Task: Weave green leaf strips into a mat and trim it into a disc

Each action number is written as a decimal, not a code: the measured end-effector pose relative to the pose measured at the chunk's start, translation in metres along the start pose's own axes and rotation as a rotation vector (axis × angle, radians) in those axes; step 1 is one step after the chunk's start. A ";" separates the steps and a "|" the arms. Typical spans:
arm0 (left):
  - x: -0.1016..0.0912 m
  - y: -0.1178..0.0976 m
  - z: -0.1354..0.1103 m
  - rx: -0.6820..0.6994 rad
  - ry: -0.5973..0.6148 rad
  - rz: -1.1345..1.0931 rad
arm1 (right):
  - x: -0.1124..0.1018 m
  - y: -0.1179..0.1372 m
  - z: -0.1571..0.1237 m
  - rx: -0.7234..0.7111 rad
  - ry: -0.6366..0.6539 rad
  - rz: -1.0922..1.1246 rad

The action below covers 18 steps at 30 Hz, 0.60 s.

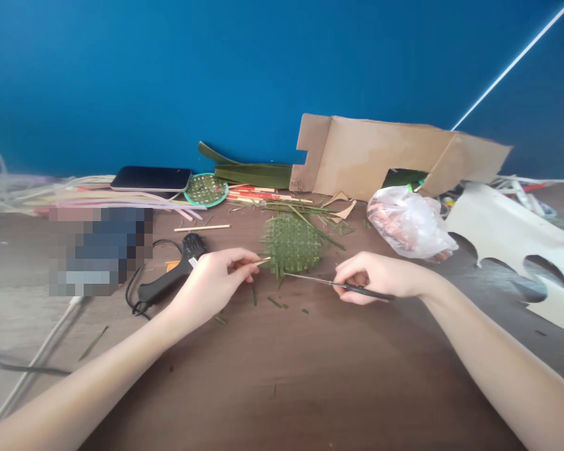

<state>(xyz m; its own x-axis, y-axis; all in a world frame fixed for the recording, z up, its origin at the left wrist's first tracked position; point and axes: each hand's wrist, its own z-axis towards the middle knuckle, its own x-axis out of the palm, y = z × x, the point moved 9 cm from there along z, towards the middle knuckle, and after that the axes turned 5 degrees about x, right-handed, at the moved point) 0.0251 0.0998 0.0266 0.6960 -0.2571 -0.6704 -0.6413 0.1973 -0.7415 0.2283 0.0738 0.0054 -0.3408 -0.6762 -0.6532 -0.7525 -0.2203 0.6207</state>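
A roundish green piece woven from leaf strips [294,243] is held just above the brown table, its edge ragged with loose strip ends. My left hand [228,269] pinches a thin pale wooden stick [263,260] that meets the weave's left side. In my right hand [369,279] are scissors with black handles [369,292]. Their slim metal blades [308,278] point left and reach the lower edge of the weave. Small green clippings [275,302] lie on the table below. Whether the blades touch a strip I cannot tell.
Left of my left hand lies a black glue gun [169,282] with its cord. Behind are a phone [151,178], a teal-rimmed woven disc [207,190] and red-paper chopsticks [258,194]. Cardboard [371,153], a plastic bag [408,222] and cut white sheet [507,225] stand right.
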 end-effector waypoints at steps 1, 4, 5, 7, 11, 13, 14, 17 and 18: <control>0.000 0.000 0.000 0.000 -0.003 0.002 | 0.001 0.001 0.000 -0.003 0.008 -0.004; -0.002 0.001 0.000 -0.004 -0.017 0.003 | 0.003 0.001 -0.001 0.003 0.036 -0.009; -0.002 0.001 0.000 -0.006 -0.020 0.001 | 0.003 0.001 -0.001 0.005 0.043 -0.007; -0.002 0.001 0.000 -0.011 -0.023 -0.006 | 0.003 0.000 -0.001 0.011 0.047 -0.006; -0.003 0.001 -0.001 -0.014 -0.026 -0.014 | 0.001 -0.004 -0.001 0.028 0.039 -0.010; -0.003 0.000 -0.001 -0.005 -0.029 -0.014 | 0.000 -0.006 0.000 0.041 0.029 -0.004; -0.003 0.000 -0.001 -0.005 -0.028 -0.013 | 0.000 -0.006 0.000 0.045 0.020 0.000; -0.003 0.000 -0.001 -0.012 -0.025 -0.012 | -0.002 -0.006 0.000 0.041 -0.004 0.006; -0.003 0.000 -0.001 -0.012 -0.023 -0.010 | -0.003 -0.006 0.001 0.037 -0.010 0.005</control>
<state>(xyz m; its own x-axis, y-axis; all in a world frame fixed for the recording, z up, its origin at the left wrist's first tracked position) 0.0228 0.0999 0.0283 0.7092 -0.2373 -0.6638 -0.6382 0.1838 -0.7476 0.2331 0.0772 0.0033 -0.3502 -0.6705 -0.6540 -0.7708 -0.1904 0.6080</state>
